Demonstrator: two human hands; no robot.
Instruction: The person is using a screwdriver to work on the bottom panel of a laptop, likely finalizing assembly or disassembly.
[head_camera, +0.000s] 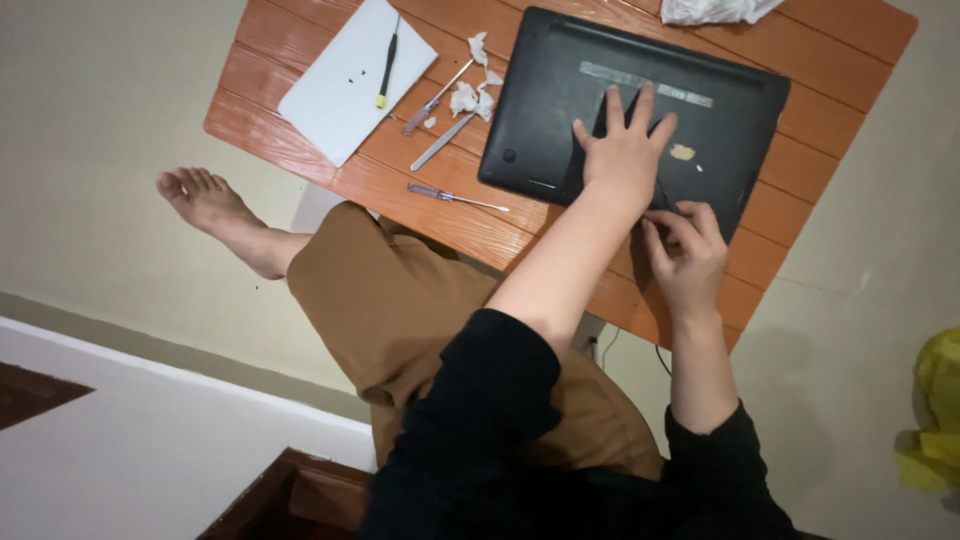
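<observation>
Our two hands work on the underside of a black laptop (640, 100) on a low orange table (300, 130).

Our left hand (625, 150) lies flat on the laptop's bottom cover, fingers spread and released, gripping nothing. Our right hand (688, 250) sits at the near edge of the cover with its fingers curled in; we think they pinch the edge or something small there, but the view is too poor to tell. Left of the laptop lie a clear-handled screwdriver (452, 196), a metal tool (440, 142), bits of crumpled tissue (470, 95), and a white sheet (345, 85) with a black and yellow tool (386, 70) on it.
</observation>
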